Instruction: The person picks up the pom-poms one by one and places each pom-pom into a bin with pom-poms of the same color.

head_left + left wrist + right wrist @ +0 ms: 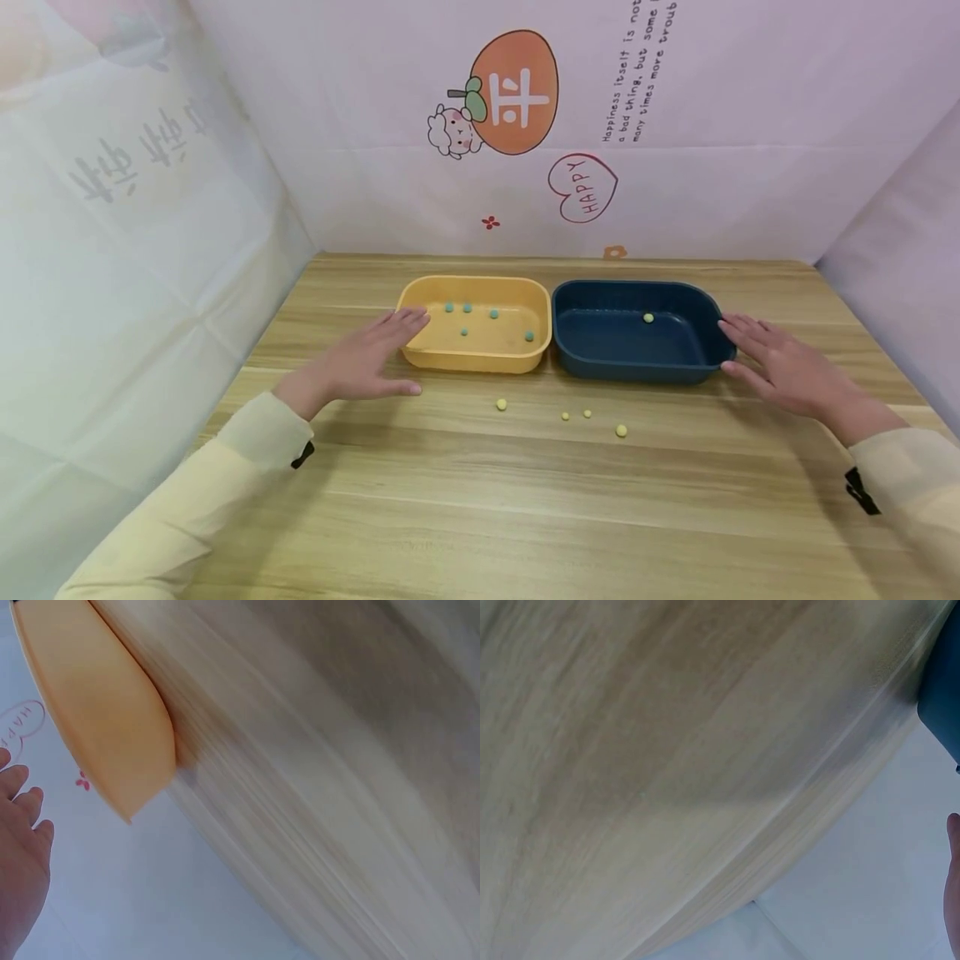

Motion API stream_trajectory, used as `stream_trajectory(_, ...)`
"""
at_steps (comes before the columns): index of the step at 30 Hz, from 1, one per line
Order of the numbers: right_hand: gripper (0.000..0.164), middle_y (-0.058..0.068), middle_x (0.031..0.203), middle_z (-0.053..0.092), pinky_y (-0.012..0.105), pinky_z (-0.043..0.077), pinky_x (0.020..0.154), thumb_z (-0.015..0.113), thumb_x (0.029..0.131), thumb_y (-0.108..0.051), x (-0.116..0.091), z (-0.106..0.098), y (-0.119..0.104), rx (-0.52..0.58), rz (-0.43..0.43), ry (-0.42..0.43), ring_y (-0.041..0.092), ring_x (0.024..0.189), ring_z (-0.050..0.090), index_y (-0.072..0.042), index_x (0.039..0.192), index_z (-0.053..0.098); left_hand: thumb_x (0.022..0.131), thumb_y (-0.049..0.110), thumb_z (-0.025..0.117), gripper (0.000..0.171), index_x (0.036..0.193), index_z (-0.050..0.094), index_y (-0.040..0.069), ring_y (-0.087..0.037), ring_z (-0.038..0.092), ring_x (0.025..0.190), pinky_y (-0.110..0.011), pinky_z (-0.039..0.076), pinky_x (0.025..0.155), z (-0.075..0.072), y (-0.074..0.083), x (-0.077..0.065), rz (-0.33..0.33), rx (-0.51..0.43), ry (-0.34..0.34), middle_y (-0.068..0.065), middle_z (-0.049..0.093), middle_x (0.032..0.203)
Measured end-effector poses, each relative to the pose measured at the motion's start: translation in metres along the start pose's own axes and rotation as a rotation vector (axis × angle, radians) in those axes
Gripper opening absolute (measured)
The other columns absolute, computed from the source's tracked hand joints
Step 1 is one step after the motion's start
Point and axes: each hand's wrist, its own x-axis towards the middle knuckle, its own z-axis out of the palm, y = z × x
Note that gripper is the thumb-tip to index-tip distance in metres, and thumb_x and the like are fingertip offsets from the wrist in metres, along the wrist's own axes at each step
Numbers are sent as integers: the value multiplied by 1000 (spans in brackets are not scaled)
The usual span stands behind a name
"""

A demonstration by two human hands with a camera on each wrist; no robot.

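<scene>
My left hand (367, 357) is at the left end of a yellow tray (472, 362), its fingers extended and overlapping the rim in the head view. Several small blue-green balls (493, 314) lie inside that tray. Beside it stands a dark blue tray (637, 372) with one pale yellow ball (648, 318) in it. At its right end is my right hand (783, 367), fingers straight and fingertips right at the rim. Neither hand holds anything. In the left wrist view, the fingers (22, 795) show beside the yellow tray (105, 705); the right wrist view catches only part of the right hand (952, 892).
On the wooden table (487, 517), in front of the trays, lie several loose yellow balls, among them one nearer the left (502, 404) and another to the right (621, 431). A printed white cloth (375, 167) hangs behind the table and along its sides.
</scene>
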Motion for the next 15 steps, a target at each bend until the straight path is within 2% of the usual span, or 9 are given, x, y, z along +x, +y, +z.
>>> stream_trajectory(8, 65, 25, 151, 32, 49, 14, 117, 59, 97, -30, -1, -2, -2, 22, 43, -14, 50, 134, 30, 1, 149, 34, 86, 63, 60, 102, 157, 10, 10, -25, 11, 147, -42, 11, 118, 6, 15, 3, 66, 0, 7, -8, 12, 161)
stream_trajectory(15, 64, 25, 150, 32, 48, 14, 117, 59, 97, -30, 0, -1, -1, 28, 46, -18, 49, 135, 29, 1, 149, 36, 84, 73, 52, 101, 155, 24, 7, -27, 24, 144, -47, 25, 114, 11, 26, 4, 153, -55, 81, -10, 25, 158)
